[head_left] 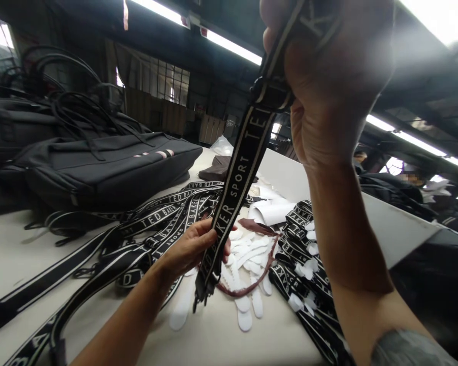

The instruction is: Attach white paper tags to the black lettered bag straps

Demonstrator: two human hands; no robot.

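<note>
A black webbing strap [239, 178] with white lettering and pale edge lines runs slantwise between my hands. Raised high at the upper right, my right hand [328, 76] is closed around its upper part, just above a black slider buckle [272, 94]. Lower down, my left hand [198, 241] pinches the strap between thumb and fingers. Dark clips hang at the strap's bottom end, over the table. Beneath lie several white paper strips [252, 256] with rounded ends, ringed by a brownish-red band [248, 291].
Loose lettered straps [164, 218] lie tangled at the left. Bundled straps [297, 254] with white tabs are at the right. Black bags [110, 162] are piled at the back left. A pale partition [389, 213] stands at the right, with a person [360, 156] beyond.
</note>
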